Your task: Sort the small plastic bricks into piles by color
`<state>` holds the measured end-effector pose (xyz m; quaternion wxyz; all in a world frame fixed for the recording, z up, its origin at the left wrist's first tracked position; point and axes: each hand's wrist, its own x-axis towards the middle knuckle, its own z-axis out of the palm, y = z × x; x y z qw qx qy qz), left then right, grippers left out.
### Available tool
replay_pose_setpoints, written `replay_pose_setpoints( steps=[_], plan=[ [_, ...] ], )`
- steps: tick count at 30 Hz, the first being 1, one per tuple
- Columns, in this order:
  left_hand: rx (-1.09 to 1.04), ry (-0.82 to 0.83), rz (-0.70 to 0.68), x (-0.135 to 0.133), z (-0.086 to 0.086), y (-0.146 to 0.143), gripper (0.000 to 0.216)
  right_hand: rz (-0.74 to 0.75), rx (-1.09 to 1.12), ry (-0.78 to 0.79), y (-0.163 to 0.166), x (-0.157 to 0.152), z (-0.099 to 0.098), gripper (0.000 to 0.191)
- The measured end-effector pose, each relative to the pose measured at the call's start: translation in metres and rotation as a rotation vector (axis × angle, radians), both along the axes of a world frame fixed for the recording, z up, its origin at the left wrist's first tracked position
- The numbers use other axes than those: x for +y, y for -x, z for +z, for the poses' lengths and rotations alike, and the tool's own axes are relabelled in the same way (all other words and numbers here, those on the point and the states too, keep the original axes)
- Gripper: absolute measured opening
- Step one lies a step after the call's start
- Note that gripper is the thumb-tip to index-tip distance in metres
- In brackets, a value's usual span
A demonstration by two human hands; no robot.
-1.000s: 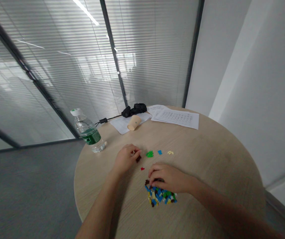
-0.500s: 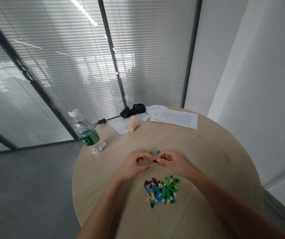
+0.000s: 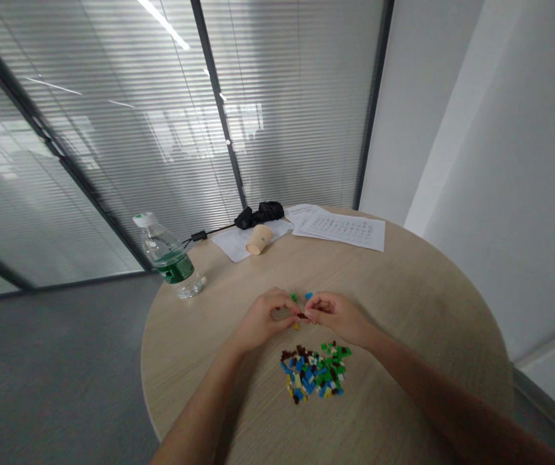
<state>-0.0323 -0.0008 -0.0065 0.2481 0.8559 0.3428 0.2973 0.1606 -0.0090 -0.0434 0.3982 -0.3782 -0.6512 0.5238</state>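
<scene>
1. Right at the fingertips, a small dark brown plastic piece (image 3: 301, 316) is sitting between the two hands, over the middle of the table; whether it is one brick or several joined, I cannot tell.
2. The left hand (image 3: 268, 316) is curling round, thumb and forefinger pinching the piece's left end.
3. The right hand (image 3: 333, 315) is gripping the other end, its remaining fingers folding inward.
4. Just beneath the fingertips, a tiny yellow plastic piece (image 3: 297, 327) is showing; just beyond them, a green plastic piece (image 3: 293, 298) and a blue plastic piece (image 3: 309, 296) are lying towards the far edge.
5. Nearer the table's near edge, a loose pile of multicoloured plastic bricks (image 3: 313, 374) is spreading out.
6. Out by the left edge, a clear plastic bottle with a green label (image 3: 175, 266) is standing upright.
7. Along the far edge, a beige paper cup (image 3: 259, 239) is lying on its side, a black bundle (image 3: 268, 212) is resting behind it, and printed white papers (image 3: 345, 230) are overlapping to its right, all on the round pale wooden table (image 3: 417, 310).
</scene>
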Motion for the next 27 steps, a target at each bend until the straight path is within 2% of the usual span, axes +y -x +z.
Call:
replay_pose_setpoints(
  steps=[6, 12, 16, 22, 27],
  plan=[
    [0.083, -0.062, 0.105, 0.007, -0.002, 0.01, 0.007, -0.055, 0.029, 0.035, -0.002, 0.002, -0.002, 0.025],
    [0.324, -0.132, 0.438, 0.022, -0.007, 0.037, 0.012, -0.108, 0.025, 0.06, -0.005, 0.006, -0.005, 0.02],
    [0.423, -0.103, 0.582, 0.024, -0.009, 0.044, 0.015, -0.116, -0.009, 0.068, -0.005, 0.006, -0.007, 0.017],
    [0.485, -0.059, 0.636, 0.026, -0.012, 0.046, 0.018, -0.11, -0.025, 0.058, -0.006, 0.006, -0.006, 0.014],
    [0.507, -0.05, 0.629, 0.027, -0.014, 0.046, 0.017, -0.108, -0.043, 0.054, -0.007, 0.006, -0.004, 0.014]
  ],
)
